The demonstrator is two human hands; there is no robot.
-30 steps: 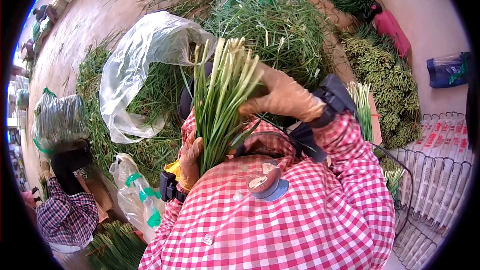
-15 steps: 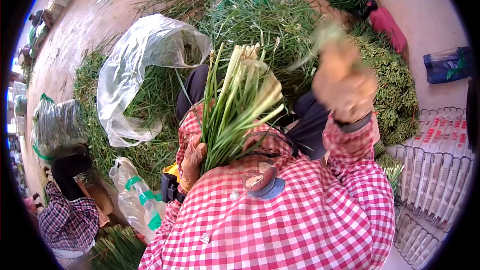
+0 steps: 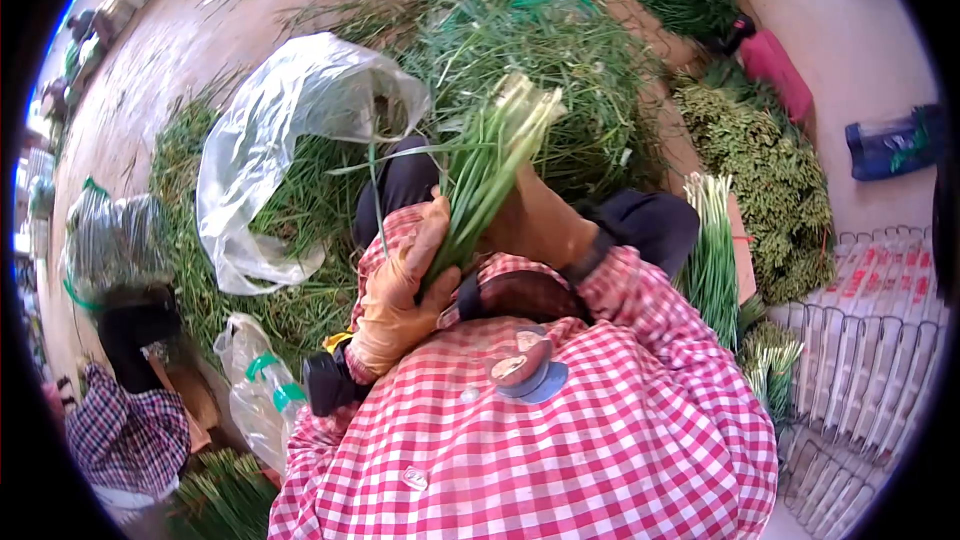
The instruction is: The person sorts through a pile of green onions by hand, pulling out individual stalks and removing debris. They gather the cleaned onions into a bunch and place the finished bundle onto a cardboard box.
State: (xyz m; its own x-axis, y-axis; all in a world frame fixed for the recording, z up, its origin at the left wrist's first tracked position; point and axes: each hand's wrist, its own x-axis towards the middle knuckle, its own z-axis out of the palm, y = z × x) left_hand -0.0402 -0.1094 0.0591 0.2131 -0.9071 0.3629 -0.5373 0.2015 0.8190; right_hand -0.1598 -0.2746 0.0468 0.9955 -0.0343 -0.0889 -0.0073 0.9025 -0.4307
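A bunch of long green stalks (image 3: 488, 172) with pale cut ends slants up in front of my chest. My left hand (image 3: 405, 285), in a tan glove, is wrapped round its lower part. Behind the bunch, my right hand (image 3: 535, 220) touches it near the middle; its fingers are hidden by the stalks. Below the hands is the red checked shirt. Another bundle of green stalks with white ends (image 3: 708, 245) lies by my right knee.
A clear plastic bag (image 3: 245, 150) lies on loose greens (image 3: 540, 50) ahead. Stacked bundles (image 3: 760, 175) and wire-edged white racks (image 3: 865, 340) are at right. A person in a checked shirt (image 3: 130, 430) sits at lower left, near a filled bag (image 3: 120, 245).
My right hand has come down and left from its raised, blurred position to the bunch. The stalks are drawn closer together. The bundle by my right knee is now in full view.
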